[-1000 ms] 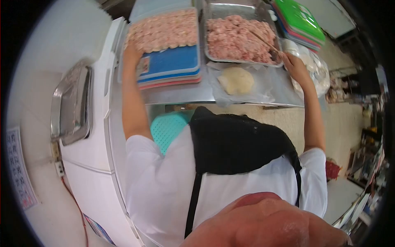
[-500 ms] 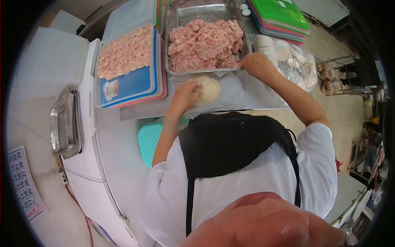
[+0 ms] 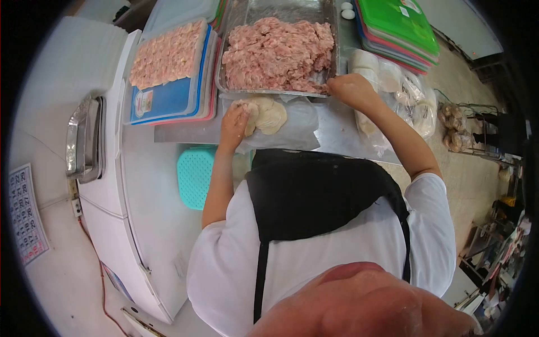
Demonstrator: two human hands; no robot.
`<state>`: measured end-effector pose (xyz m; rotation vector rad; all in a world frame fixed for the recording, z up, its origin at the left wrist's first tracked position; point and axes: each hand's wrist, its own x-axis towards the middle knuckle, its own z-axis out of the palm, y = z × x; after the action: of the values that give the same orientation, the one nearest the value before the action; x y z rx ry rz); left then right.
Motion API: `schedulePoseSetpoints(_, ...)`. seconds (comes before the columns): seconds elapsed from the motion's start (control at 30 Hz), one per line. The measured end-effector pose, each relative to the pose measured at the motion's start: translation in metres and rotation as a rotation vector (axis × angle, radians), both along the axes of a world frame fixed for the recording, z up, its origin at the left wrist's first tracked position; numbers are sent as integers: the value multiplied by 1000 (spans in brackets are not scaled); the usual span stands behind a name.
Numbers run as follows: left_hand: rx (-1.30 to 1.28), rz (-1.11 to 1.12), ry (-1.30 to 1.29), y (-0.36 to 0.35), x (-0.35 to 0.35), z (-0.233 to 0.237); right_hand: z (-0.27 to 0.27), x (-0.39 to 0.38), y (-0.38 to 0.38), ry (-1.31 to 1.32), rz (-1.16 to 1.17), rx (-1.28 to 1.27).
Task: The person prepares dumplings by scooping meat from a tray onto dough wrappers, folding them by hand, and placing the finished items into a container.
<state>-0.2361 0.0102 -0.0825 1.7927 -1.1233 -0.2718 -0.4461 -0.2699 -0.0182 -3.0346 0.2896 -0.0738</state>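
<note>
My left hand (image 3: 234,122) is closed at the left edge of several thin, round dough wrappers (image 3: 272,118), its fingers gripping one of them. The wrappers lie overlapping and fanned out on a sheet of clear plastic (image 3: 303,124). Beyond them, a metal tray (image 3: 279,11) holds a large mound of ground meat (image 3: 275,53). My right hand (image 3: 352,90) is closed at the tray's near right corner. Its fingers hide whatever they hold.
On the left, stacked lidded containers (image 3: 171,104) carry rows of filled dumplings (image 3: 167,55). Green-topped containers (image 3: 400,22) and two eggs (image 3: 347,10) stand at the back right. Bagged wrapper stacks (image 3: 401,92) lie by my right arm. A turquoise perforated basket (image 3: 195,178) sits below the table edge.
My left hand has moved slightly left, and the pale round wrappers now lie fanned out rather than in a neat stack. My right hand stays by the tray corner. The view has shifted slightly.
</note>
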Motion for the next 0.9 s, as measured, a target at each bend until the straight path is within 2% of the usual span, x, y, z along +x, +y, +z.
schedulePoseSetpoints(0.1,-2,-5,432,-13,-11,24,-10,3,-7,-26,-47,230)
schedulePoseSetpoints(0.2,-59,-35,405,-29,-7,30,-24,9,-15,-51,-100,566)
schedulePoseSetpoints(0.3,-419,-126,1308,-59,4,23,-8,15,-10,-134,-203,863)
schedulePoseSetpoints(0.4,-723,-186,1540,-93,12,56,29,29,9,-280,-343,1040)
schedulePoseSetpoints(0.5,-740,-266,1527,-117,18,84,37,44,16,-419,-388,1219)
schedulePoseSetpoints(0.53,-786,-412,1570,-121,23,85,40,50,21,-454,-388,1280)
schedulePoseSetpoints(0.57,-848,-542,1733,-124,25,87,42,54,24,-488,-389,1342)
schedulePoseSetpoints(0.63,-954,-823,2065,-130,32,97,24,66,34,-579,-275,896)
schedulePoseSetpoints(0.67,-913,-612,1974,-132,34,100,13,70,34,-607,-215,677)
schedulePoseSetpoints(0.73,-817,-212,1760,-135,39,103,28,63,43,-535,-205,408)
schedulePoseSetpoints(0.83,-718,-68,1682,-141,62,77,80,51,65,-275,-297,98)
schedulePoseSetpoints(0.87,-696,-144,1668,-143,69,67,90,49,70,-160,-347,14)
schedulePoseSetpoints(0.9,-670,-172,1645,-142,66,75,83,52,70,-195,-324,14)
